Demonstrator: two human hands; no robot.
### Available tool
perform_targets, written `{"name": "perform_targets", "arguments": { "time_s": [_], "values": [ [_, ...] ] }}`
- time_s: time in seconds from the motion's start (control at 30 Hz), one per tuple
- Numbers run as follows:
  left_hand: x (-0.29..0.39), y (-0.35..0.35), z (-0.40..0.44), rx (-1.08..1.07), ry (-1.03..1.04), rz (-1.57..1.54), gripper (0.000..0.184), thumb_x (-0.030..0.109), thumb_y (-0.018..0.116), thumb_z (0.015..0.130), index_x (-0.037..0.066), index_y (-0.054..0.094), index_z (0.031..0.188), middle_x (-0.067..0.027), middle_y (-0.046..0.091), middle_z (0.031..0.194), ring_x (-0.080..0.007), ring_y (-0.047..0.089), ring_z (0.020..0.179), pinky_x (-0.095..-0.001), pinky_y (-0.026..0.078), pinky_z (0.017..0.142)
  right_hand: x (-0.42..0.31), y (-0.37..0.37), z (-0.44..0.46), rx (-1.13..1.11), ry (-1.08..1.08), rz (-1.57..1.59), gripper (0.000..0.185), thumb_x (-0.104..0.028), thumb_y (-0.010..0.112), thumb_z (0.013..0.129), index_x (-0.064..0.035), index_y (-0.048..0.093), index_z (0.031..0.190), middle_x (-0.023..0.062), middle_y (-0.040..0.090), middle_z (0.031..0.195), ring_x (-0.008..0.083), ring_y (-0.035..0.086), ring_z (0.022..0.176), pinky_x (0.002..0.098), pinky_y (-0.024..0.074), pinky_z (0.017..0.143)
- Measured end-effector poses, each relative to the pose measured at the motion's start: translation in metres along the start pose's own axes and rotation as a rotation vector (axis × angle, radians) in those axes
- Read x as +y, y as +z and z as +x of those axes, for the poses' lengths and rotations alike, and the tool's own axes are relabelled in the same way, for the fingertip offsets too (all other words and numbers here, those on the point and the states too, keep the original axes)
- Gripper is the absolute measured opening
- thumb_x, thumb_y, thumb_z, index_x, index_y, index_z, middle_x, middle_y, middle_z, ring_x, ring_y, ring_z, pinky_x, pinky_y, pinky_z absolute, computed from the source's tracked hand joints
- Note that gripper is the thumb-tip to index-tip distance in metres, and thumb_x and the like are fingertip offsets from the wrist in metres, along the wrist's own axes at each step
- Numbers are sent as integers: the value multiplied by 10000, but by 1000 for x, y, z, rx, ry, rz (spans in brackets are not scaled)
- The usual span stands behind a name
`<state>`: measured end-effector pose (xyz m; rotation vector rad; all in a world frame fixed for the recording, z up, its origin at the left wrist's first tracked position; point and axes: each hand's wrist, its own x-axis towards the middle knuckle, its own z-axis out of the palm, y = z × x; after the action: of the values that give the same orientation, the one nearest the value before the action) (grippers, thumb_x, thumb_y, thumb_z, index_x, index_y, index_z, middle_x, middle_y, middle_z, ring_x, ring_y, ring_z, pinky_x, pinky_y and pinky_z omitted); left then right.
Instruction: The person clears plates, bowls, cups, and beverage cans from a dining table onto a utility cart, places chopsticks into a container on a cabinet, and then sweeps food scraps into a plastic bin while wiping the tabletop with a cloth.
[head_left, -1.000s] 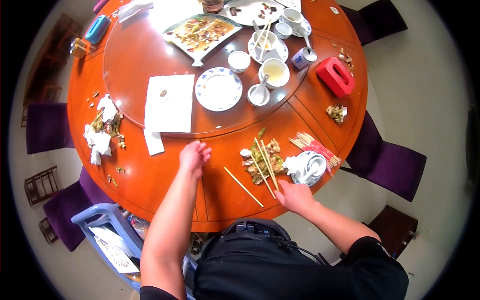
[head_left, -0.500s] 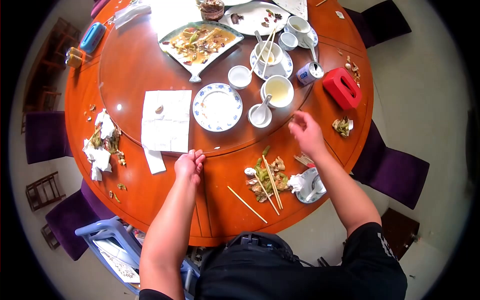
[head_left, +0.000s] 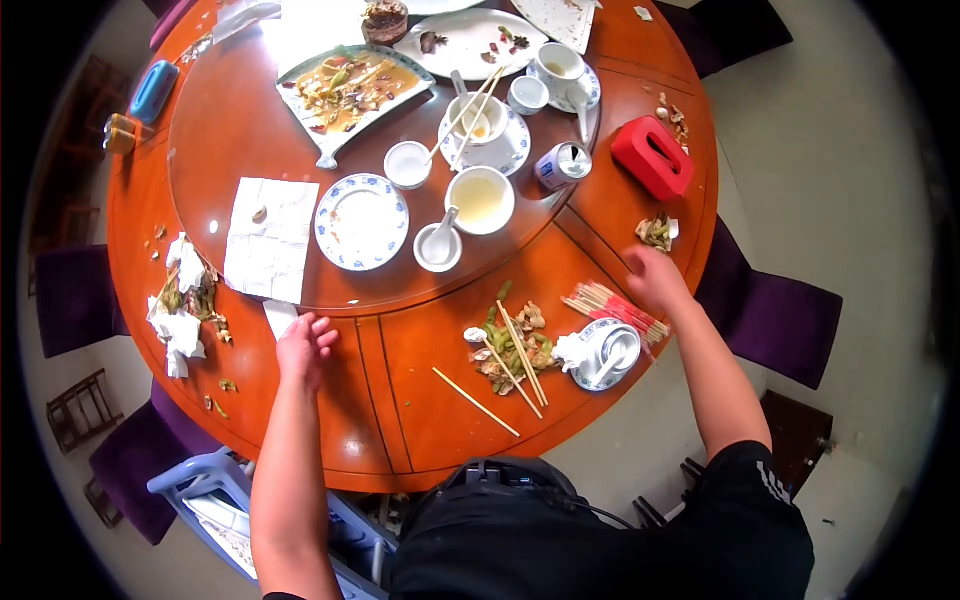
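My left hand (head_left: 307, 350) hovers over the near left of the table, its fingers loosely bent and apart, holding nothing. Just beyond it are white paper sheets (head_left: 270, 240) on the turntable and a paper strip (head_left: 281, 318) reaching over its edge. My right hand (head_left: 657, 280) is over the right side, fingers partly extended, with nothing visible in it. Close to that hand lie a bundle of red-wrapped chopsticks (head_left: 615, 305) and a small heap of shells (head_left: 656, 232). Below the bundle, a bowl and spoon sit on a saucer (head_left: 590, 380), with a crumpled tissue (head_left: 570, 350) at its side.
On the turntable (head_left: 230, 120) are a fan-shaped dish (head_left: 350, 90), a blue-rimmed plate (head_left: 340, 245), several bowls and a can (head_left: 563, 166). A red tissue box (head_left: 652, 157) stands at right. Food scraps (head_left: 505, 370) with loose chopsticks lie in front. A blue cart (head_left: 205, 470) stands below left.
The turntable has rotated clockwise, bringing its dishes leftward at the front and the can nearer. My left hand has moved left; my right hand has moved right and nearer, past the chopstick bundle.
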<state>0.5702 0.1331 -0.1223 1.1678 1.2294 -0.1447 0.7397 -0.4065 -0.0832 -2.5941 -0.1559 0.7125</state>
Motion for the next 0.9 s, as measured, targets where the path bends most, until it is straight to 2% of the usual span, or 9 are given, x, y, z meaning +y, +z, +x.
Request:
{"name": "perform_targets", "arguments": {
  "time_s": [0.07, 0.13, 0.23, 0.3, 0.43, 0.57, 0.67, 0.8, 0.9],
  "values": [
    [-8, -20, -12, -16, 19, -16, 262, 252, 457, 963, 61, 534, 1125, -48, 654, 910, -149, 630, 688, -247, 433, 534, 43, 9, -32, 19, -159, -270, 549, -104, 686, 703, -41, 517, 1221, 163, 524, 1210, 324, 512, 1122, 379, 433, 956],
    [-19, -36, -38, -9, 47, 26, 270, 260, 481, 923, 66, 542, 1101, -54, 653, 908, -159, 634, 691, -268, 444, 552, 59, 28, -75, 68, -144, -307, 690, -164, 731, 662, -67, 462, 1290, 167, 440, 1296, 340, 426, 1210, 406, 383, 1020],
    [-52, -54, -72, -1, 27, -14, 206, 229, 481, 933, 69, 550, 1044, -67, 651, 862, -169, 634, 671, -270, 449, 531, 73, 57, -92, 103, -202, -301, 774, -217, 757, 632, -78, 437, 1322, 161, 441, 1292, 347, 424, 1203, 411, 383, 1021],
    [-71, -73, -107, 35, 11, -12, 211, 229, 483, 935, 64, 548, 1049, -69, 650, 863, -169, 632, 666, -274, 458, 544, 74, 53, -97, 29, -122, -292, 754, -222, 745, 653, -86, 438, 1328, 153, 445, 1294, 334, 432, 1197, 396, 384, 1025],
    [-113, -106, -164, 68, -25, -49, 218, 230, 498, 932, 57, 546, 1056, -82, 645, 864, -189, 637, 665, -272, 466, 550, 89, 30, -105, -109, -148, -250, 726, -176, 737, 657, -105, 456, 1323, 142, 448, 1300, 326, 433, 1198, 381, 385, 1026],
    [-162, -153, -196, 136, -45, -110, 203, 223, 507, 926, 53, 547, 1029, -89, 640, 859, -201, 643, 671, -278, 475, 539, 82, 39, -111, -94, -191, -282, 727, -141, 730, 652, -104, 456, 1325, 148, 452, 1303, 326, 434, 1202, 379, 383, 1029],
    [-180, -164, -206, 187, -78, -159, 183, 216, 513, 922, 54, 548, 999, -91, 636, 847, -205, 643, 668, -282, 481, 527, 90, 49, -121, 43, -143, -356, 683, -144, 732, 671, -93, 474, 1301, 161, 488, 1230, 331, 464, 1164, 379, 406, 999],
    [-209, -174, -232, 172, -105, -146, 174, 209, 520, 918, 60, 552, 1003, -92, 638, 841, -203, 642, 662, -273, 479, 517, 118, 57, -141, 36, -52, -320, 581, -106, 728, 666, -68, 512, 1204, 162, 511, 1157, 331, 480, 1126, 400, 428, 956],
    [-219, -164, -235, 162, -114, -112, 173, 200, 527, 918, 54, 554, 1008, -89, 642, 836, -198, 644, 664, -267, 480, 518, 122, 61, -125, 34, -22, -361, 413, -105, 722, 683, -36, 540, 1048, 183, 588, 1026, 359, 563, 1008, 425, 465, 895]
  ]
}}
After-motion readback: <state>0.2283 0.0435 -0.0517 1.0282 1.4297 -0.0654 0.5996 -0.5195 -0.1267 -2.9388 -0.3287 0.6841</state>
